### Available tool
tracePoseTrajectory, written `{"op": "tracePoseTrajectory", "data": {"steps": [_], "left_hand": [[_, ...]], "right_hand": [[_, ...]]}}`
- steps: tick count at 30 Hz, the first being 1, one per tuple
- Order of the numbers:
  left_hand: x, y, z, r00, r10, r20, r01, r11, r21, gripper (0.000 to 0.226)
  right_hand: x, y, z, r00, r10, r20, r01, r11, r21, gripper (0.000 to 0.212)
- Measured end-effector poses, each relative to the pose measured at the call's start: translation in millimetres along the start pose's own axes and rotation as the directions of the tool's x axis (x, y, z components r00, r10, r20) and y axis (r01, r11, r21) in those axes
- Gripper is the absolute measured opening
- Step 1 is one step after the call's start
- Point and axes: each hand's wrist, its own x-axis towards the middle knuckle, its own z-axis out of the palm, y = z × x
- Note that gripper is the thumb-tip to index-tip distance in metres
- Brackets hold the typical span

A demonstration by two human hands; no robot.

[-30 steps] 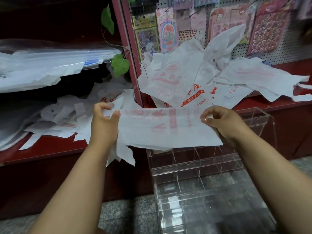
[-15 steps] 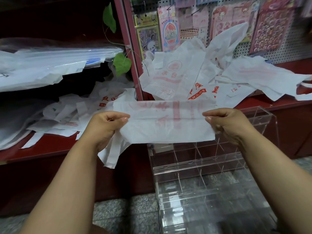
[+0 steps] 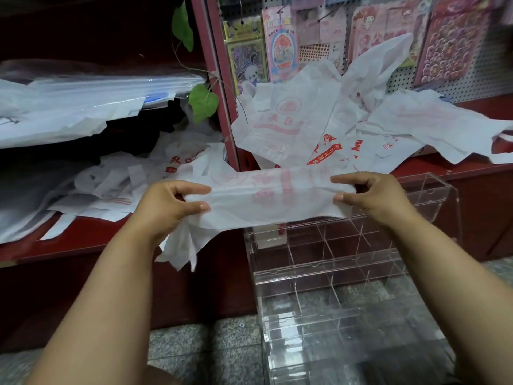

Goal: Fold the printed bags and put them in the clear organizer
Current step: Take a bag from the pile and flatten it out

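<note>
Left hand [image 3: 169, 207] fingers pinching printed bag [image 3: 266, 198] at one end, right hand [image 3: 372, 195] fingers pinching the other, bag stretched between them above clear organizer [image 3: 361, 262]

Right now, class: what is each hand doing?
Left hand: pinches the printed bag at its left end.
Right hand: pinches its right end.

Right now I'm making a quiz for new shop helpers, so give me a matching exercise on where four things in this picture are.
Things:
1. folded printed bag
2. clear organizer
3. sticker sheets
4. green leaf

Places:
A. hanging on the pegboard
B. on the floor below the red shelf
C. stretched between both hands
D. beside the red post, left of the loose bags

Pairs: 1-C, 2-B, 3-A, 4-D
</note>
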Motion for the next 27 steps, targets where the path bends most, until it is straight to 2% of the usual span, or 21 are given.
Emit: {"op": "tracePoseTrajectory", "data": {"steps": [3,4,7,9,11,13,15,18,20,23,25,27], "left_hand": [[2,2,1,0.994,0.11,-0.018,-0.105,0.98,0.17,0.015],[2,4,2,0.989,0.148,-0.02,-0.14,0.963,0.231,0.013],[4,1,0,0.98,0.197,-0.028,-0.176,0.925,0.337,0.019],[2,0,-3,0.983,0.182,0.001,-0.167,0.902,0.399,0.015],[-1,-4,-6,0.994,0.086,0.062,-0.102,0.94,0.325,0.02],[-7,-5,-6,0.985,-0.026,0.172,-0.003,0.986,0.166,0.025],[-11,-3,-1,0.961,-0.061,0.271,0.031,0.993,0.114,0.022],[-21,7,22,0.906,-0.045,0.42,0.033,0.999,0.036,0.005],[-28,14,43,0.872,-0.006,0.489,0.078,0.989,-0.126,0.011],[-38,27,73,0.88,0.075,0.469,0.062,0.961,-0.27,0.021],[-42,34,88,0.916,0.078,0.394,0.041,0.958,-0.284,0.018],[-43,41,98,0.953,0.051,0.299,0.075,0.916,-0.394,0.019]], "right_hand": [[1,0,3,0.996,-0.077,-0.042,0.073,0.993,-0.095,0.02],[1,0,4,0.995,-0.088,-0.05,0.082,0.99,-0.111,0.021],[3,2,5,0.99,-0.119,-0.075,0.107,0.983,-0.152,0.016],[4,0,3,0.99,-0.101,-0.103,0.095,0.994,-0.054,0.009],[1,-7,3,0.994,-0.033,-0.102,0.048,0.988,0.149,0.007],[0,-15,4,0.992,-0.039,-0.121,0.067,0.971,0.231,0.005],[-2,-28,5,0.989,-0.052,-0.142,0.094,0.946,0.309,0.005],[-2,-50,10,0.988,-0.113,-0.104,0.14,0.942,0.306,0.004],[1,-64,15,0.987,-0.158,-0.044,0.164,0.951,0.263,0.003],[6,-84,29,0.977,-0.204,0.057,0.191,0.964,0.183,0.009],[7,-92,40,0.969,-0.219,0.116,0.202,0.969,0.144,0.003],[10,-95,48,0.97,-0.225,0.094,0.208,0.964,0.165,0.014]]}}
